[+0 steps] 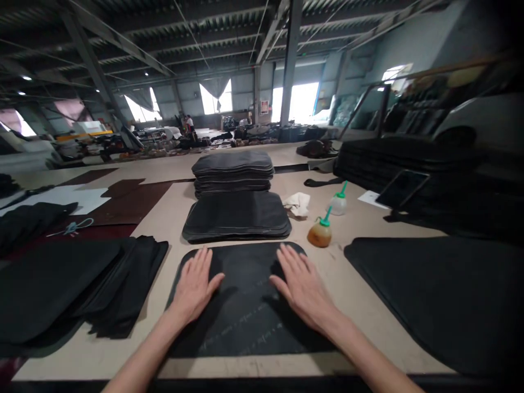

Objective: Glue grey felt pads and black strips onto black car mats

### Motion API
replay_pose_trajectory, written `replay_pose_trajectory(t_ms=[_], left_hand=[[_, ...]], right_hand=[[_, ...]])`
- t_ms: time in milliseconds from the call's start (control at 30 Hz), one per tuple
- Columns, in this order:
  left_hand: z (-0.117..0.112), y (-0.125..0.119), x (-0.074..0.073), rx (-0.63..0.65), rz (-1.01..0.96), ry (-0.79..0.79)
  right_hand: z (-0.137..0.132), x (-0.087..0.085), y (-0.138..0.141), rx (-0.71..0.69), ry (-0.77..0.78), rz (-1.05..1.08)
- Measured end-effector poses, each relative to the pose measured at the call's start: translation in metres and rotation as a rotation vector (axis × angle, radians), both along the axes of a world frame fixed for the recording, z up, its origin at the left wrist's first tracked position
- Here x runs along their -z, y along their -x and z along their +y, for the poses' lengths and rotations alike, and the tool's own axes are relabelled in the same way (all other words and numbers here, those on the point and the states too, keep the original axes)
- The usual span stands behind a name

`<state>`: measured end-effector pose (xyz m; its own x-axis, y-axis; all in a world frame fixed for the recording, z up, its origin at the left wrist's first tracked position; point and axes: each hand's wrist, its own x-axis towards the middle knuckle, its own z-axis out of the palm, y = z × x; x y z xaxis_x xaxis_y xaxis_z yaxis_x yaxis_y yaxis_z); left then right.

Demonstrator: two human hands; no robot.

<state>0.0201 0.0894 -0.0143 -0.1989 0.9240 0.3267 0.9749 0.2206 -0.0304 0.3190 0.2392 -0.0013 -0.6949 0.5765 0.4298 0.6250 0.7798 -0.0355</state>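
Note:
A black sheet with rounded corners (241, 295) lies flat on the table in front of me, with faint pale markings on its lower half. My left hand (195, 284) rests palm down on its left side, fingers stretched out and thumb apart. On the right side, my right hand (301, 284) lies flat in the same way, fingers extended toward the far edge. Neither hand grips anything. Just beyond the sheet sits a low stack of similar black pieces (237, 215), and behind it a taller stack (232, 169).
Right of the stacks stand a bottle of amber liquid (319, 236), a paler green-tipped bottle (338, 205) and a crumpled white cloth (298, 204). Black pieces (61, 278) pile up at left; a large black panel (446, 289) covers the right. A phone-like device (403, 188) leans there.

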Motion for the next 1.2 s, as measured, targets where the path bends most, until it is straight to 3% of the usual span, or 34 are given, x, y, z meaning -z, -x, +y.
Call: replay_pose_trajectory(t_ms=[67, 167, 333, 467, 533, 633, 800, 1033, 1200], left_hand=[[-0.012, -0.022, 0.007, 0.094, -0.025, 0.045], [-0.034, -0.025, 0.019, 0.072, -0.023, 0.087], [-0.050, 0.031, 0.035, -0.074, -0.030, 0.115], [-0.022, 0.078, 0.042, -0.123, -0.086, 0.111], [0.002, 0.094, 0.036, -0.098, -0.151, 0.126], [0.034, 0.110, 0.014, -0.058, -0.240, 0.177], [0.059, 0.121, -0.018, -0.050, -0.406, 0.263], [0.060, 0.119, -0.031, -0.081, -0.752, 0.238], [0.035, 0.115, -0.034, -0.139, -1.002, 0.065]], right_hand=[[-0.024, 0.006, -0.005, -0.108, 0.020, -0.035], [-0.032, 0.022, -0.027, -0.091, 0.084, -0.084], [0.005, 0.039, -0.066, 0.113, 0.121, -0.064], [0.037, 0.031, -0.058, 0.221, 0.145, -0.063], [0.052, 0.018, -0.044, 0.264, 0.213, -0.072], [0.071, -0.007, -0.022, 0.287, 0.316, -0.073], [0.092, -0.027, -0.008, 0.311, 0.415, -0.058], [0.112, -0.031, -0.007, 0.310, 0.648, 0.047], [0.108, -0.030, -0.017, 0.234, 0.726, 0.193]])
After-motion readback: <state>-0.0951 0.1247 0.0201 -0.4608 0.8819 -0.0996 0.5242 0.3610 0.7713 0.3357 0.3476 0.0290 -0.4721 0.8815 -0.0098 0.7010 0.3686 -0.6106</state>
